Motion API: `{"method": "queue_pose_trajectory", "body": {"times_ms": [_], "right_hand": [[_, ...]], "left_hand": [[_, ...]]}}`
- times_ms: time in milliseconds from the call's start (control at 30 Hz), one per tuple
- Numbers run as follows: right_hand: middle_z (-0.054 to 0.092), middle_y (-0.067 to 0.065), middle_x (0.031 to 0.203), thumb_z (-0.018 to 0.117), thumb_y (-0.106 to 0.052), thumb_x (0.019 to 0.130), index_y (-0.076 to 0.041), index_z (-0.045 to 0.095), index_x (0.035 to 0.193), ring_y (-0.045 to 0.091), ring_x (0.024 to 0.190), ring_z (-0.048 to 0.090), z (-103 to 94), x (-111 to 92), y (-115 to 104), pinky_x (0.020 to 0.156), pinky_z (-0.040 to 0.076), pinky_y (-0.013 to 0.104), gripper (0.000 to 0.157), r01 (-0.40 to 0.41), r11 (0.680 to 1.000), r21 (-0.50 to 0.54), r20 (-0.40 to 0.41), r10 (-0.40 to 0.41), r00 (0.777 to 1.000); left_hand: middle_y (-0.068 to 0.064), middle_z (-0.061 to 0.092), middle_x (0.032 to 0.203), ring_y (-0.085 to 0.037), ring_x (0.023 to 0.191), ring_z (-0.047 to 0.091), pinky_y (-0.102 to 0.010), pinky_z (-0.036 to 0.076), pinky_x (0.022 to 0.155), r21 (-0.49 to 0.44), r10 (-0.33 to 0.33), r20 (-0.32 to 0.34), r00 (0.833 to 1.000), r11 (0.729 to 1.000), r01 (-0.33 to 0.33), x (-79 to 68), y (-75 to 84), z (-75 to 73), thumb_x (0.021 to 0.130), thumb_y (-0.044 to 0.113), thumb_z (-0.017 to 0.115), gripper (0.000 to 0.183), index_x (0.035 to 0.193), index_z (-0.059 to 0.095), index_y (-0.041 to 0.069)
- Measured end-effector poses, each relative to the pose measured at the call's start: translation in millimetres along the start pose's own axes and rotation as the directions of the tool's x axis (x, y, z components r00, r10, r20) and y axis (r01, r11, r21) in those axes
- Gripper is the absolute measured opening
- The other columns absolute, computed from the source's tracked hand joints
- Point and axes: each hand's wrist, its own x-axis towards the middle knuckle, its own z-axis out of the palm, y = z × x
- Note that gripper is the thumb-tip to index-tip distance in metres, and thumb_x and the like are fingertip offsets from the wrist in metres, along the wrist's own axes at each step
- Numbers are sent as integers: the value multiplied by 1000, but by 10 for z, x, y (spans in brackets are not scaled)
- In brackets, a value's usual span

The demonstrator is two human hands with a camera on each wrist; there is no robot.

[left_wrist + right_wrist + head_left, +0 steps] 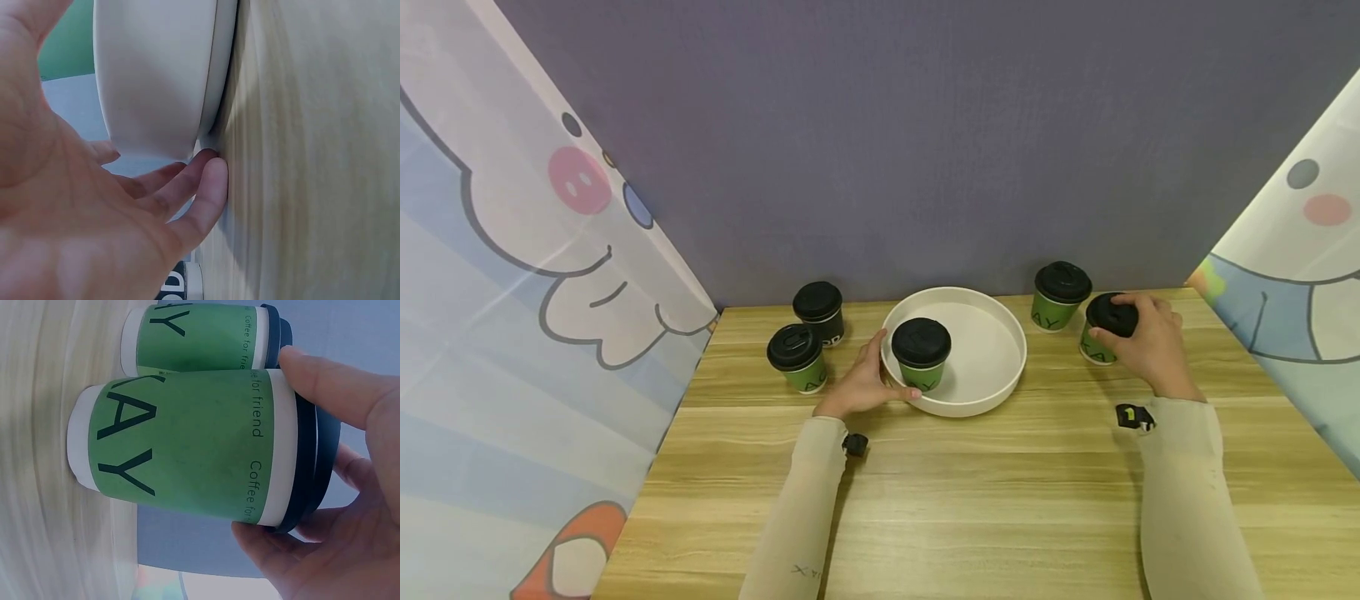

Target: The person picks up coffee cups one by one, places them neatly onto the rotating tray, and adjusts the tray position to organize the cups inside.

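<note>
On the right, my right hand (1153, 346) grips a green paper coffee cup (187, 450) around its black lid (315, 462). This cup leans slightly, and whether its base touches the table is unclear. My left hand (865, 383) rests against the left side of a round white tray (988, 346), its fingers (209, 187) along the outer wall and the thumb by the front rim. Inside the tray, at its left, stands another green cup (921, 377) with a black lid.
Just behind the gripped cup stands another lidded green cup (1054, 312). Left of the tray are a black cup (825, 325) and a green cup (807, 377), close together. A grey panel (880, 167) rises along the wooden table's (985, 508) back edge.
</note>
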Motion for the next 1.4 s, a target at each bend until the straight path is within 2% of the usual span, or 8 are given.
{"method": "queue_pose_trajectory", "body": {"times_ms": [333,633,833,1000,1400], "right_hand": [[28,45,151,72,-31,96,5,40,148,68,128,26,-7,-3,-57,96,28,76,71,14,1000,11,7,-14,1000],[32,45,149,75,-36,93,5,39,149,67,132,26,-90,-28,-208,97,29,75,78,24,999,26,-11,-24,1000],[39,44,144,77,-36,91,5,41,148,66,132,32,-122,-45,-278,100,30,73,79,44,998,37,-40,-42,998],[41,41,144,79,-33,90,6,42,147,61,131,36,-140,-59,-332,102,30,71,79,63,996,67,-76,-58,995],[45,37,142,79,-35,89,4,44,147,55,127,41,-160,-90,-504,100,32,67,78,79,992,94,-81,-71,994]], "left_hand": [[-14,14,172,-31,159,15,-58,22,125,-34,4,4,1000,999,-4,18,-38,-11,72,51,91,134,166,1,22],[-9,15,172,-27,160,14,-54,18,127,-82,45,3,999,996,-44,54,-84,-26,73,46,92,133,166,1,20],[-9,22,170,-26,158,21,-51,18,128,-132,77,5,997,988,-76,64,-104,-28,74,40,93,130,166,3,19],[-8,24,169,-25,157,24,-51,18,128,-146,76,4,997,986,-75,64,-115,-32,74,39,94,131,166,3,19],[-12,51,151,-28,142,48,-51,29,123,-194,65,10,998,979,-61,68,-125,-40,77,32,92,127,166,3,17]]}}
